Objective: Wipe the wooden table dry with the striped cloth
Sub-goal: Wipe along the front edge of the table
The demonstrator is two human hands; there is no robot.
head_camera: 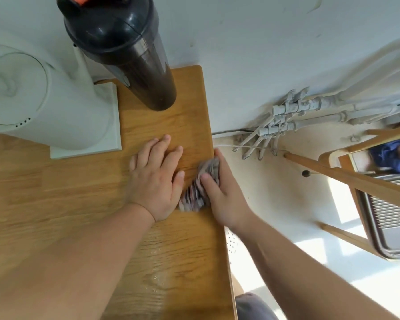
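Note:
The striped cloth [198, 189] lies bunched near the right edge of the wooden table [79, 192]. My right hand [219, 192] presses on it, thumb across the top and fingers wrapped around its far side over the table's edge. My left hand [157, 176] lies flat on the wood just left of the cloth, fingers spread, its thumb side touching the cloth. A wet patch with small droplets [157, 273] shines on the table nearer to me, between my forearms.
A tall dark shaker bottle [134, 49] stands at the back of the table. A white kettle [32, 100] sits on a white base at the left. Right of the table are a wall, grey pipes [286, 121] and a wooden chair [356, 181] on a pale floor.

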